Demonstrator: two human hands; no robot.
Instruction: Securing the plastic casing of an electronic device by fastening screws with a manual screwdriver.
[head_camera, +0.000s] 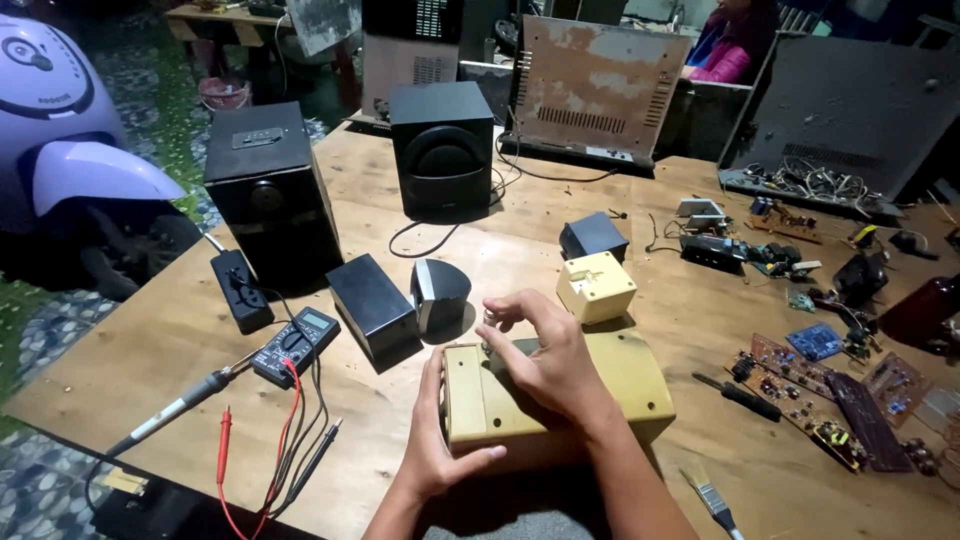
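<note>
Hands were on the yellowed box (620, 375) near the table's (150, 340) front edge. Our left hand (435, 440) clasped its left end, thumb on top; our right hand (545, 355) lay over it, fingertips pinched narrowly on a small metal part (491, 317). We judged this a loosening step, so next came steady bracing. The small cream box (595, 285) sat just behind, the screwdriver (738, 396) and brush (712, 497) to the right; open room lay right of centre.
</note>
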